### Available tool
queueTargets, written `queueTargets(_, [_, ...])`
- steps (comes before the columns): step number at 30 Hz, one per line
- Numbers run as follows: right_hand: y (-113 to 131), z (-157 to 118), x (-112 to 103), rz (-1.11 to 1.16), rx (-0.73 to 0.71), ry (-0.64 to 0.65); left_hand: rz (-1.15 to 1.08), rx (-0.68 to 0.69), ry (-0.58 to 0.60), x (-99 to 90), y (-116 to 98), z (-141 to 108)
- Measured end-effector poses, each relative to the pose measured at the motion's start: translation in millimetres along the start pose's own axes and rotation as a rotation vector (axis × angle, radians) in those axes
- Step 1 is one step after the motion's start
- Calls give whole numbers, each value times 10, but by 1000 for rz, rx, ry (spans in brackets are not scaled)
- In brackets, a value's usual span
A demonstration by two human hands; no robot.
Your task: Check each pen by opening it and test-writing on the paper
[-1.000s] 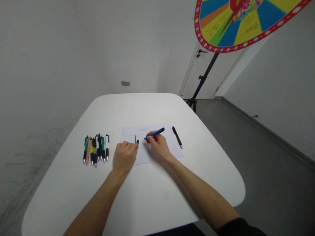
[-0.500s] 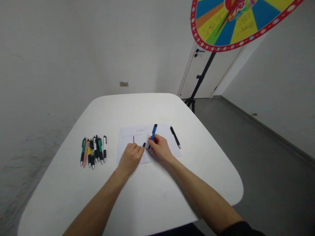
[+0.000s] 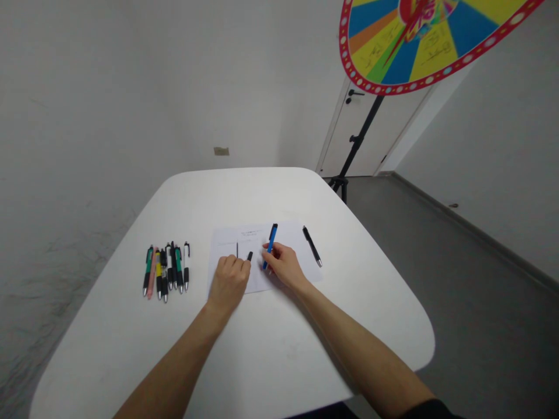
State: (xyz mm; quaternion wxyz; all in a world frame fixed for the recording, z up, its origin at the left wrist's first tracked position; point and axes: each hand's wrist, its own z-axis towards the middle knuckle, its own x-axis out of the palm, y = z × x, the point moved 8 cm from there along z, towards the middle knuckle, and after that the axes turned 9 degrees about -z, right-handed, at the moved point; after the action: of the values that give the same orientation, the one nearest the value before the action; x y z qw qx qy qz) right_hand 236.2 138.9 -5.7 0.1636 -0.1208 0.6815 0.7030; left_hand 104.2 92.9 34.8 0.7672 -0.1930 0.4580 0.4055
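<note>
My right hand [image 3: 283,263] is closed in a pinch around a blue pen [image 3: 271,237] with a black top and clip, tilted over the white paper [image 3: 261,283]. Beside it, my left hand [image 3: 230,278] is closed, and a short black pen part [image 3: 250,255] sticks out from between its thumb and fingers. Past the left knuckles shows a thin dark stick [image 3: 237,249]; whether that hand holds it I cannot tell. Small print runs along the top of the sheet. A black pen [image 3: 312,247] with a silver tip lies across the paper's right side.
Several pens [image 3: 168,270] in green, black, yellow, pink and white lie side by side on the left of the white table [image 3: 279,361]. Beyond the table's far right corner, a colourful prize wheel [image 3: 402,46] stands on a black tripod [image 3: 362,137] before a door.
My left hand has drawn slightly left with the black pen part, widening the gap to the blue pen. My right hand keeps its hold almost in place.
</note>
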Motion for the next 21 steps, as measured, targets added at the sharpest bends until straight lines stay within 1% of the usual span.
queueTargets(5, [-4,-4,-4,-34,-3,-10,-63,-26,-14,-15,36,14])
queueTargets(10, [43,-9,1,-187,-28,-1,-123,-113,-35,-29,122,9])
queueTargets(12, [81,-9,-1,-265,-54,-5,-154,-109,-17,2,116,14])
queueTargets(15, [121,-6,10,-330,-82,4,-161,-64,36,67,68,26])
queueTargets(21, [148,-4,68,-327,-120,59,-128,-54,103,106,55,32])
